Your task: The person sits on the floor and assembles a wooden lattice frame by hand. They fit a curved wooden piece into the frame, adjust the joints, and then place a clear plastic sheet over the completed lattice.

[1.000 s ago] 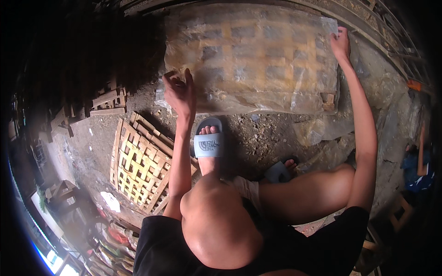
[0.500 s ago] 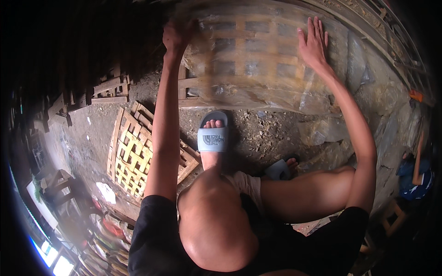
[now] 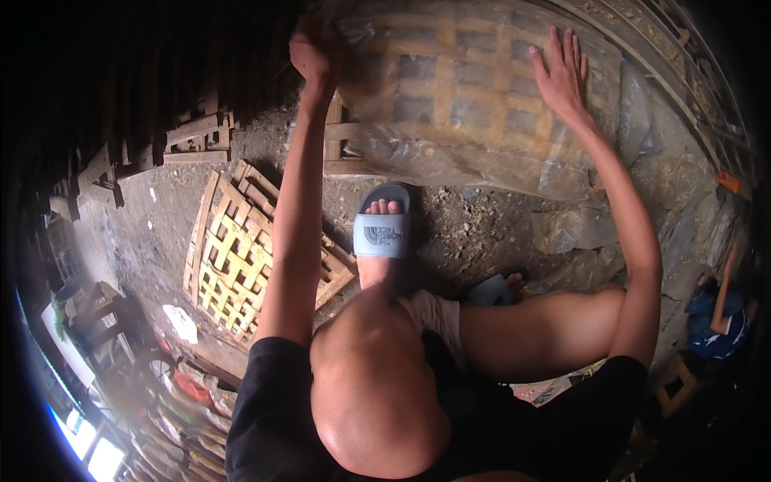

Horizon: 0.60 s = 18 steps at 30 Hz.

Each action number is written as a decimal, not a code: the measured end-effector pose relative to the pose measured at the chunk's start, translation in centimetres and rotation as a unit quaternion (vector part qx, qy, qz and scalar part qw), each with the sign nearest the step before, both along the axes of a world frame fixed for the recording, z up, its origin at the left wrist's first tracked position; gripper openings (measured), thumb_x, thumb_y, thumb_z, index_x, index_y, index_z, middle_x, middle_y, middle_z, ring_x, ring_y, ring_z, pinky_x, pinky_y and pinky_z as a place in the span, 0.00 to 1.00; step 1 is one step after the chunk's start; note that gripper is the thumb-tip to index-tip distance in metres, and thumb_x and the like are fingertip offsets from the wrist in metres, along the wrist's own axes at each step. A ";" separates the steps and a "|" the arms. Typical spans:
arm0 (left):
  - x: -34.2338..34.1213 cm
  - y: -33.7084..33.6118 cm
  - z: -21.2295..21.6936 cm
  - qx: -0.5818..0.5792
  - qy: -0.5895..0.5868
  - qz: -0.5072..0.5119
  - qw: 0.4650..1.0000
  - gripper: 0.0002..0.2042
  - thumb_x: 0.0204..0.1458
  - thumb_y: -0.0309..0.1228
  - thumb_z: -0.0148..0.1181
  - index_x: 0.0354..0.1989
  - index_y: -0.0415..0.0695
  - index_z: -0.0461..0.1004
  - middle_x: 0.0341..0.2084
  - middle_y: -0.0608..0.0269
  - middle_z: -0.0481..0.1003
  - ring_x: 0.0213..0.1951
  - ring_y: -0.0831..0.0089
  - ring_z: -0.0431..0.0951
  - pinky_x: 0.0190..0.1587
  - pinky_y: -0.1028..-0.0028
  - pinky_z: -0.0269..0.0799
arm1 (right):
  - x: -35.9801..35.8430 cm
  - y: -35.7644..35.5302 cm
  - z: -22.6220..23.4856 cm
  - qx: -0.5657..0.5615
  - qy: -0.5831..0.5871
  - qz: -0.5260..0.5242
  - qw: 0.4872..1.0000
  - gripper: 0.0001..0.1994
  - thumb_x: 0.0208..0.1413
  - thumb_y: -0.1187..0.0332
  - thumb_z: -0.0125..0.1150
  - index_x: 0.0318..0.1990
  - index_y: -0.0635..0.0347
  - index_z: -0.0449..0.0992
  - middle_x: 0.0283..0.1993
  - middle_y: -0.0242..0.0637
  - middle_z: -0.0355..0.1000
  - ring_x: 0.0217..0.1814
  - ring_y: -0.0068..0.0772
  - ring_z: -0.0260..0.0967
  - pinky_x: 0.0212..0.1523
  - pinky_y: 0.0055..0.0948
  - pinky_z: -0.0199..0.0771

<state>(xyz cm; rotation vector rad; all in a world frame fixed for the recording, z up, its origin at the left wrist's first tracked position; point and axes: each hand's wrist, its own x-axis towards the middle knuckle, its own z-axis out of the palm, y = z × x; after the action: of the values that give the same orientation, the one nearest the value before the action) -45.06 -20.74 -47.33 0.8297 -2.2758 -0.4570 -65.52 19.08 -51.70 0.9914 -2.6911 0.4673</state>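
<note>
A clear, wrinkled plastic sheet [image 3: 474, 153] lies over a pale wooden lattice frame [image 3: 444, 80] at the far side. My right hand [image 3: 562, 76] rests on the sheet near its right part, fingers stretched out and palm down. By the sheet's far left edge is my left hand [image 3: 312, 52], its fingers curled into a fist. Deep shadow hides what that fist grips, if anything. Just below it, the bare slatted end [image 3: 340, 143] of the frame sticks out from under the plastic.
A woven wooden lattice panel [image 3: 233, 269] lies on the dirt floor at left, with broken slatted pieces [image 3: 197, 138] beyond it. My slippered foot [image 3: 381, 229] stands before the sheet. More crumpled plastic [image 3: 578, 229] spreads right. Another person [image 3: 719, 321] sits at far right.
The view has shifted slightly. My left hand, blurred before, now shows as a clearer fist at nearly the same place. My right hand stays flat on the sheet.
</note>
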 end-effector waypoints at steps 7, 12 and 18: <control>1.8 13.0 4.6 -0.067 -0.021 -0.241 0.968 0.26 0.60 0.36 0.64 0.63 0.36 0.68 0.65 0.33 0.67 0.68 0.37 0.66 0.67 0.46 0.66 | 0.2 -0.8 -0.1 0.013 -0.030 -0.015 0.999 0.40 0.74 0.38 0.38 0.83 0.54 0.47 0.86 0.54 0.37 0.90 0.50 0.28 0.85 0.55 0.25; 2.3 20.7 2.3 -0.021 -0.140 -0.337 0.931 0.34 0.72 0.47 0.42 0.77 0.33 0.55 0.79 0.38 0.49 0.81 0.47 0.46 0.81 0.47 0.39 | 0.3 -0.8 0.5 0.044 0.034 -0.027 0.998 0.38 0.76 0.41 0.37 0.82 0.57 0.48 0.86 0.54 0.38 0.90 0.50 0.30 0.85 0.55 0.26; 3.0 20.2 1.1 -0.001 -0.147 -0.286 0.947 0.32 0.72 0.46 0.40 0.79 0.39 0.54 0.81 0.47 0.48 0.82 0.49 0.43 0.81 0.47 0.36 | 10.1 -4.5 1.9 0.004 -0.025 0.111 0.993 0.38 0.76 0.45 0.38 0.81 0.65 0.47 0.86 0.52 0.40 0.89 0.49 0.34 0.85 0.56 0.29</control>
<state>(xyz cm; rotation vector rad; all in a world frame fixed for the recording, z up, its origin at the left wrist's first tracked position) -42.08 -0.55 -46.24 0.2234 -2.7923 -0.6167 -55.41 14.58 -49.79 1.3060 -2.6386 0.5295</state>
